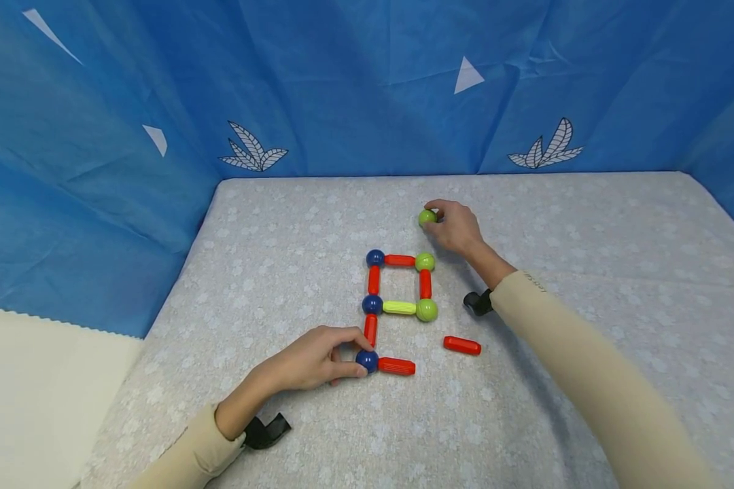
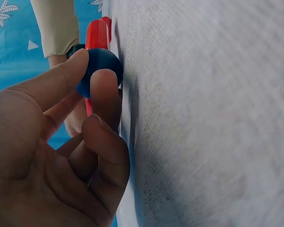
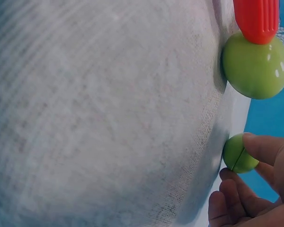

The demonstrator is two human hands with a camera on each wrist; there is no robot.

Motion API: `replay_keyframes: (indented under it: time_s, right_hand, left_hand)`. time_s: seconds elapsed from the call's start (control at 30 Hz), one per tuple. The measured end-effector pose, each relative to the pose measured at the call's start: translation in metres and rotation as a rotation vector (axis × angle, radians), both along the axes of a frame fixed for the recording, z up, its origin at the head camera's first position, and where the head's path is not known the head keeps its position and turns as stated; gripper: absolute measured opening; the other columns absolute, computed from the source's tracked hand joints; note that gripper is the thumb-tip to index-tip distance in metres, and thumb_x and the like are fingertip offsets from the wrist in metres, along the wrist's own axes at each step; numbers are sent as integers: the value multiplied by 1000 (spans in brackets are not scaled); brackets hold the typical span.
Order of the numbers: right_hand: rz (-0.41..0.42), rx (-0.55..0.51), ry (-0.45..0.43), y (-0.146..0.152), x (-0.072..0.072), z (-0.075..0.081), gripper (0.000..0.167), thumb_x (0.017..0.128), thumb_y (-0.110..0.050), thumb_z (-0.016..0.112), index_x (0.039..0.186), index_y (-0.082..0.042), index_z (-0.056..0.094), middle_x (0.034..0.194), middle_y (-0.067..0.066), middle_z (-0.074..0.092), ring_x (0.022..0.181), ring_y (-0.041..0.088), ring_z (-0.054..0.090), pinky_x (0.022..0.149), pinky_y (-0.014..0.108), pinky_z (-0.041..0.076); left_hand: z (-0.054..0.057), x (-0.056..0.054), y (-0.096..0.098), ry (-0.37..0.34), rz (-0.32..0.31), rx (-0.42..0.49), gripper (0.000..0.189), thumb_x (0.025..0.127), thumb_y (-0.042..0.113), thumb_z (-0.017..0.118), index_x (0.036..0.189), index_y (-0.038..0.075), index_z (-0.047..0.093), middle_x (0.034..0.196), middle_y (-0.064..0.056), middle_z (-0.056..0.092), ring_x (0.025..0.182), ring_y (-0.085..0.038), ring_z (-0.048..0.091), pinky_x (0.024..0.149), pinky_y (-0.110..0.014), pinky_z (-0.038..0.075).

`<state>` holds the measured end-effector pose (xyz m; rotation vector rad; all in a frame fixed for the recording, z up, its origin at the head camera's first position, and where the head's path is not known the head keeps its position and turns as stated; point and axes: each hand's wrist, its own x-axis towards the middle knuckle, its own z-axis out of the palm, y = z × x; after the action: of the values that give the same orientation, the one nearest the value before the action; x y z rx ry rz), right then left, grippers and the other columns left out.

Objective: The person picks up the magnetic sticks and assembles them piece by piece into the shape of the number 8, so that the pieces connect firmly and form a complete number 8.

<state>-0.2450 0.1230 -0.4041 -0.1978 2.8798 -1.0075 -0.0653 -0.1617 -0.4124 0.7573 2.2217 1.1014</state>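
My left hand [image 1: 315, 357] pinches a blue ball [image 2: 104, 64] at the near corner of a figure of balls and rods. From that ball one red rod [image 1: 397, 366] points right, and another red rod [image 1: 370, 330] runs up to a second blue ball [image 1: 372, 304]. Beyond it, blue balls, green balls, red rods and a yellow-green rod [image 1: 399, 308] form a closed square. My right hand [image 1: 457, 229] holds a loose green ball [image 3: 238, 154] between thumb and fingers, past the square's far right green ball [image 1: 425, 262]. In the right wrist view this ball appears close to the cloth.
A loose red rod [image 1: 462, 345] lies right of the figure. Patterned pale cloth [image 1: 269, 272] covers the table, and a blue curtain [image 1: 367, 88] with leaf prints hangs along the back and left. Each wrist wears a black strap [image 1: 268, 431].
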Motion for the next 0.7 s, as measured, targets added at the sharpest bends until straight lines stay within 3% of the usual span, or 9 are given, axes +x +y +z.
replay_keyframes:
  time_s: [0.27, 0.43, 0.7]
  right_hand:
    - [3, 6, -12, -1, 1, 2, 40, 97, -13, 64, 135, -6, 58, 121, 21, 60, 104, 34, 54, 93, 48, 45]
    - [19, 4, 17, 1, 5, 4, 39, 97, -13, 64, 134, -6, 59, 119, 20, 62, 104, 34, 56, 90, 47, 46]
    - [95, -13, 132, 5, 30, 18, 36, 94, -14, 68, 129, -6, 63, 113, 17, 66, 90, 31, 57, 74, 43, 46]
  left_hand:
    - [0, 0, -1, -12, 4, 9, 26, 91, 29, 73, 116, 23, 65, 77, 5, 66, 53, -14, 61, 58, -27, 48]
    - [-1, 0, -1, -22, 9, 14, 26, 91, 29, 73, 115, 25, 66, 89, 8, 65, 54, -14, 62, 58, -27, 49]
    - [0, -1, -1, -28, 9, 15, 26, 91, 30, 73, 116, 24, 65, 79, 6, 65, 54, -15, 61, 57, -27, 48]
